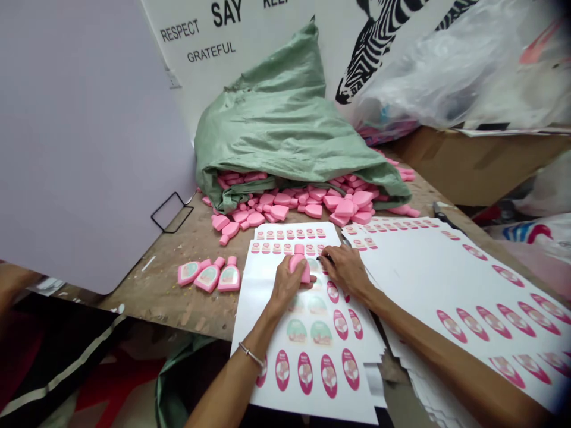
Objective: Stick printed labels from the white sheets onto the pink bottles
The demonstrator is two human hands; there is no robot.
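My left hand (288,279) grips a small pink bottle (300,261), cap upward, above a white sticker sheet (250,309). Fingers curled together, my right hand (345,267) is over the same sheet, just right of the bottle. A small dark tip shows at its fingertips, but what it holds is unclear. The sheet carries rows of pale green arched stickers (322,333), pink oval stickers (306,373) and small stickers along the top. To the left lie three labelled pink bottles (229,275), side by side on the wooden table (200,312).
A green sack (285,131) spills many pink bottles (279,212) at the back. More sticker sheets (414,267) are stacked at right. A black wire stand (172,214) stands beside a pale panel (89,119). Cardboard (432,166) and plastic bags (446,65) fill the right. Another person's arm (13,282) shows far left.
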